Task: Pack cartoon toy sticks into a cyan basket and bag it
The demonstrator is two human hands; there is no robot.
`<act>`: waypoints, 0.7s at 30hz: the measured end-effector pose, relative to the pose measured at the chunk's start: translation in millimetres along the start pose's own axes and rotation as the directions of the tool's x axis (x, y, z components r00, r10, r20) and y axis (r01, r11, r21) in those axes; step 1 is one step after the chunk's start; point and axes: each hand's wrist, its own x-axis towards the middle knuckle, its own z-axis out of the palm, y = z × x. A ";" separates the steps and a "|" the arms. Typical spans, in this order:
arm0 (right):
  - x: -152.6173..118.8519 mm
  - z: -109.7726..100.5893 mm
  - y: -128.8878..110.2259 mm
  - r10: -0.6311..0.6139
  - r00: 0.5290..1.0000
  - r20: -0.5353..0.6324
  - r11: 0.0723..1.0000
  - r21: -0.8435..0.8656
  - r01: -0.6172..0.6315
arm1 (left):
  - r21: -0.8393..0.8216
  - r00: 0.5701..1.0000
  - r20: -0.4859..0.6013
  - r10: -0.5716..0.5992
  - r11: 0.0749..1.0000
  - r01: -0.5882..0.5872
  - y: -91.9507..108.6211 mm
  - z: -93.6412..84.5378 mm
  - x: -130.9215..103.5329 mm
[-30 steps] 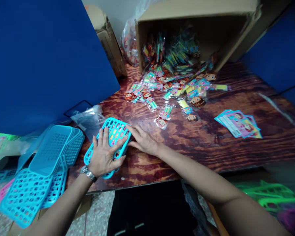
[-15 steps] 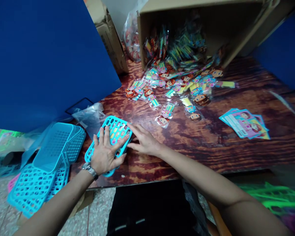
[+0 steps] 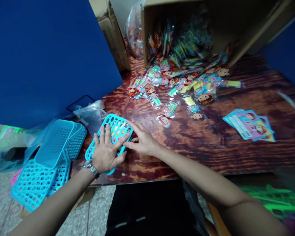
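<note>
Light-blue plastic basket (image 3: 117, 117), its holed face upward, lies near the front edge of a dark wood-grained counter (image 3: 186, 147), printed colours showing through the openings, as I look on remotely through the head camera. My left hand (image 3: 104, 154) rests palm down across it, fingers spread wide and closed on nothing, a metal-band watch (image 3: 91, 168) at the wrist. My right hand (image 3: 144, 141) meets the basket's right side, index finger at the far corner and thumb against the near stretch of that edge, the other fingers bent; whether it grips or merely steadies, I cannot tell.

Beyond both hands, clear-wrapped packets (image 3: 173, 81) with cartoon figures spill from a cardboard box (image 3: 248, 36) lying with its mouth toward me, more packets heaped inside. A bulging clear bag (image 3: 135, 36) of printed pieces stands beside the box. Well to my right, printed cards (image 3: 252, 126) lie fanned on the wood. To my left, nested blue baskets (image 3: 56, 141) sit by flat perforated pieces (image 3: 35, 183), with crumpled clear plastic (image 3: 90, 113) just behind the basket under my hands. Green plastic items (image 3: 275, 196), blurred, show at lower right.
</note>
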 end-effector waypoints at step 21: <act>1.5 10.3 14.9 -0.132 0.986 0.097 0.943 -0.295 0.155 | -0.143 0.999 -0.035 -0.040 0.989 0.034 -1.1 2.7 -1.1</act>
